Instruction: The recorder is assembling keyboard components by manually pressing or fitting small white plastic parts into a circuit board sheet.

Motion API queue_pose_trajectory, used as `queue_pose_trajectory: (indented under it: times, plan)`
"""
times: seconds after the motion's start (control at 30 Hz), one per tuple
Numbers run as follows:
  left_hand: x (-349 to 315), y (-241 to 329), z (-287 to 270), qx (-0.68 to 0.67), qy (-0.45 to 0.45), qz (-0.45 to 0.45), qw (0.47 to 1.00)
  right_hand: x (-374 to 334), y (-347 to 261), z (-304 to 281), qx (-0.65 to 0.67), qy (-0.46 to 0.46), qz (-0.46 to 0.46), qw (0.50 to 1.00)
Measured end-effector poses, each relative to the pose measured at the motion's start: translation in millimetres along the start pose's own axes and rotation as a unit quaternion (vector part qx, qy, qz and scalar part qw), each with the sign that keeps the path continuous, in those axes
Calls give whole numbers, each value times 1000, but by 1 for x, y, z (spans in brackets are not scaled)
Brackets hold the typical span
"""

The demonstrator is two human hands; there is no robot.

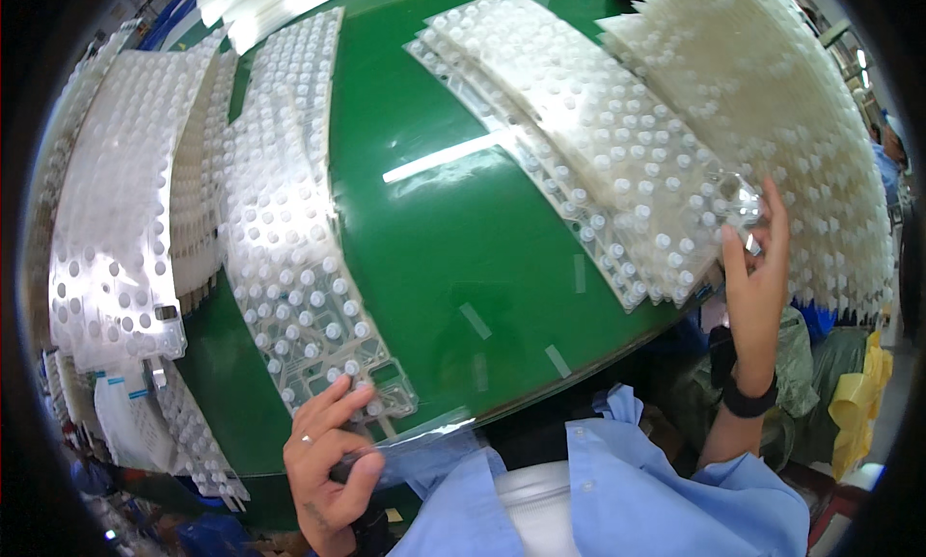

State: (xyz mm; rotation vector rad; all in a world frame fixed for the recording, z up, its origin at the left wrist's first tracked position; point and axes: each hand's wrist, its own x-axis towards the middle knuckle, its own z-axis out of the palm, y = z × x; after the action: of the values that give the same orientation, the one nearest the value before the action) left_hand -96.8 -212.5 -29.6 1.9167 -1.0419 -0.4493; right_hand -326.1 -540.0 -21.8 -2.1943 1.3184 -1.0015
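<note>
A long clear keyboard membrane sheet (299, 306) dotted with white rubber domes lies on the green table, left of the middle. My left hand (330, 451) is at its near end, fingertips resting on the sheet and thumb apart from the fingers. A piece of clear film (434, 436) shows beside that thumb, over the table edge. On the right, similar dome sheets (617, 142) lie in a fanned pile. My right hand (757, 268) pinches the near right corner of the top sheet between thumb and fingers, the corner bent and shiny there.
Tall stacks of dome sheets stand at the left (116, 200) and the far right (772, 104). Strips of clear tape (475, 321) stick to the green table (415, 268) near its front edge. A yellow bag (860, 403) hangs at the lower right. White sheets (270, 2) lie at the back.
</note>
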Motion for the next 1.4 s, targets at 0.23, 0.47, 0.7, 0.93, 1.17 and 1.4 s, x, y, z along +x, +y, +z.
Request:
queue_pose_trajectory:
  times: [0.23, 0.47, 0.7, 0.93, 1.17, 1.4]
  plan:
    - [27, 26, 49, 54, -88, 121, 987, -44, -52, -1, 54, 31, -90, 994]
    - [20, 26, 57, -22, -52, 114, 992, -80, -109, 36, 274, -419, -186, 845]
    - [16, 28, 47, -3, -69, 106, 992, -84, -115, 36, 280, -455, -166, 829]
    - [19, 23, 44, 16, -108, 123, 986, -81, -118, 35, 254, -464, -199, 825]
    - [30, 10, 26, 32, -62, 124, 990, -53, -109, 43, 281, -379, -130, 872]
    - [20, 0, 21, 66, -130, 137, 980, -46, -112, 65, 268, -424, 76, 861]
